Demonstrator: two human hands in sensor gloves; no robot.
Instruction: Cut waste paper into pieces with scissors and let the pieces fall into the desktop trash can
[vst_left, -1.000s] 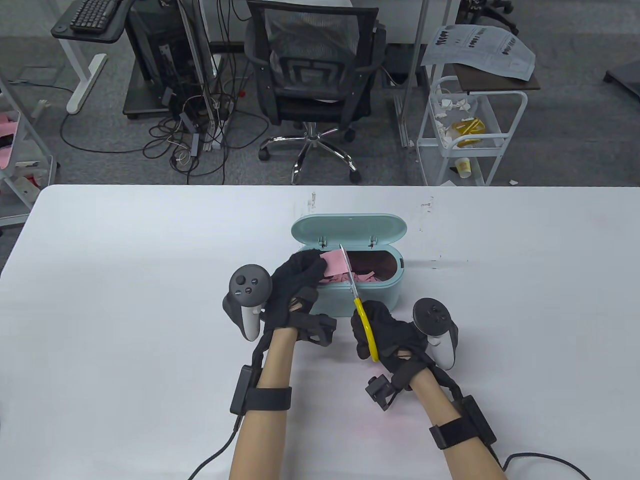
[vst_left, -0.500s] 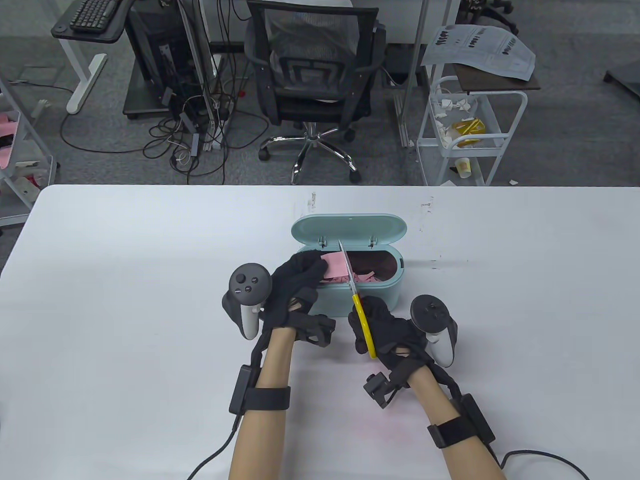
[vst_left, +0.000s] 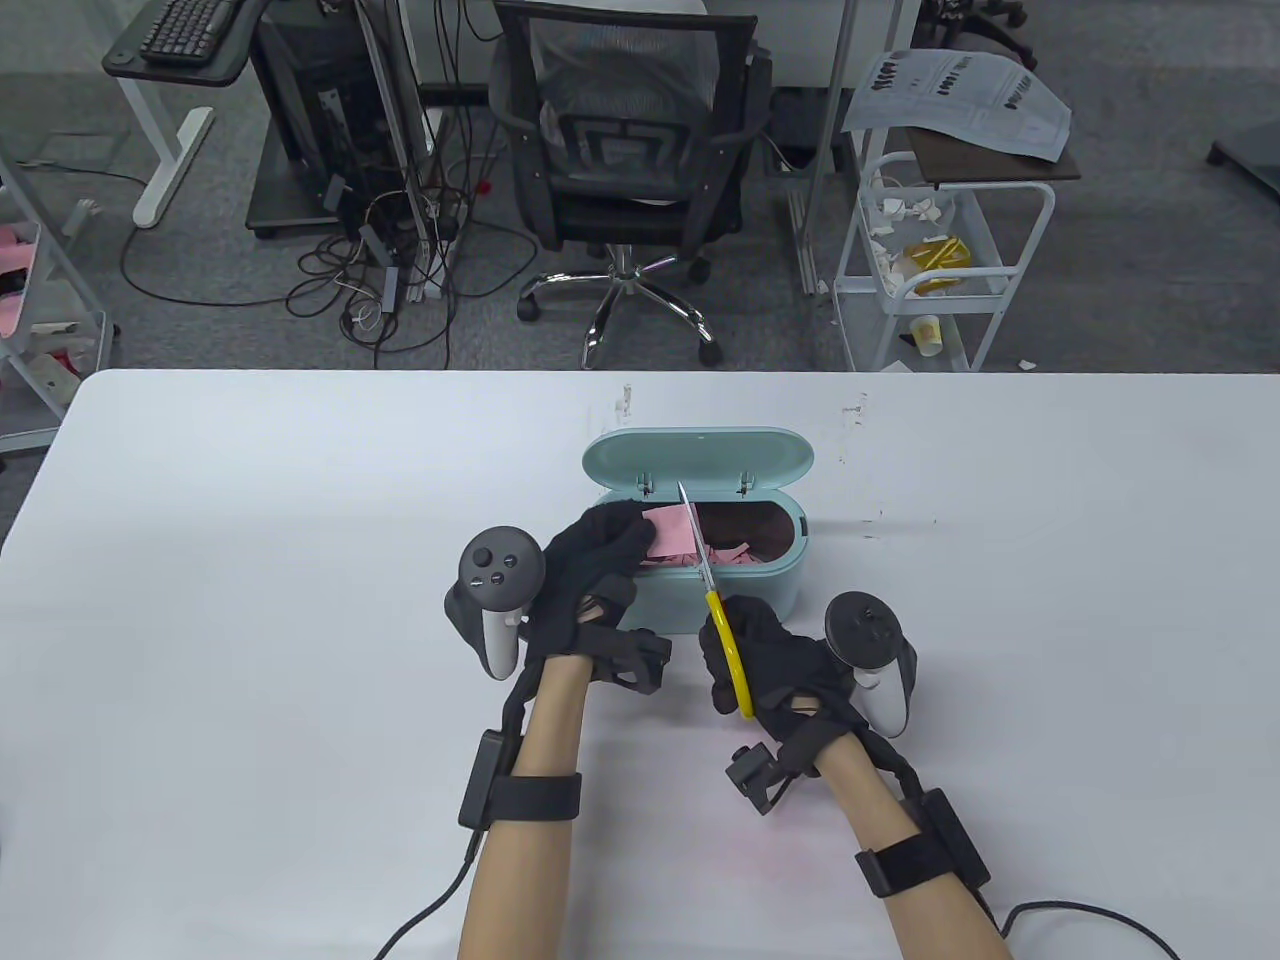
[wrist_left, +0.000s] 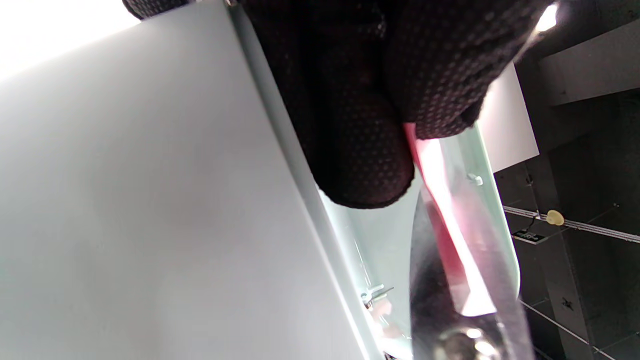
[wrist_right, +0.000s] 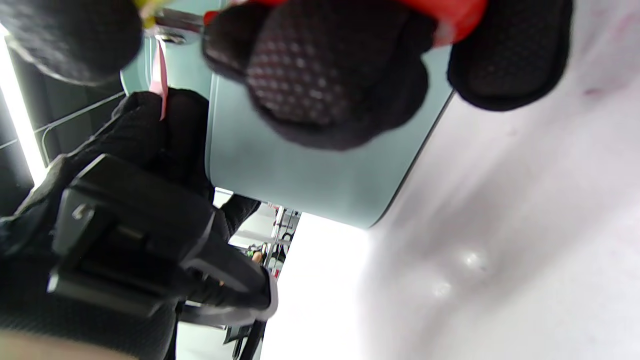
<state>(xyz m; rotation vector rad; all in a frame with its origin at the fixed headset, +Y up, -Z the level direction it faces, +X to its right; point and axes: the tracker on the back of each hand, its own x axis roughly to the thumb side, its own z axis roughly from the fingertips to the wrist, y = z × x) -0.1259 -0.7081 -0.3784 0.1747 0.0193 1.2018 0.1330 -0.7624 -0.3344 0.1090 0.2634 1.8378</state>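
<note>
A mint-green desktop trash can (vst_left: 752, 592) stands mid-table with its lid (vst_left: 697, 461) hinged open at the back. Several pink scraps (vst_left: 728, 553) lie inside. My left hand (vst_left: 598, 545) pinches a pink sheet of paper (vst_left: 668, 528) over the can's left end; the left wrist view shows the paper (wrist_left: 440, 200) between my fingertips (wrist_left: 365, 165). My right hand (vst_left: 765, 655), in front of the can, grips the yellow-handled scissors (vst_left: 728, 650). Their blades (vst_left: 695, 535) reach over the can along the paper's right edge and look nearly closed.
The white table (vst_left: 250, 560) runs wide to both sides. Beyond its far edge stand an office chair (vst_left: 625, 150), a white cart (vst_left: 935, 260) and a desk with cables (vst_left: 380, 250). Cables trail from both wrists toward the near edge.
Almost nothing differs. My right hand with the scissors shifted a few pixels forward and back. The left hand and paper stayed in place.
</note>
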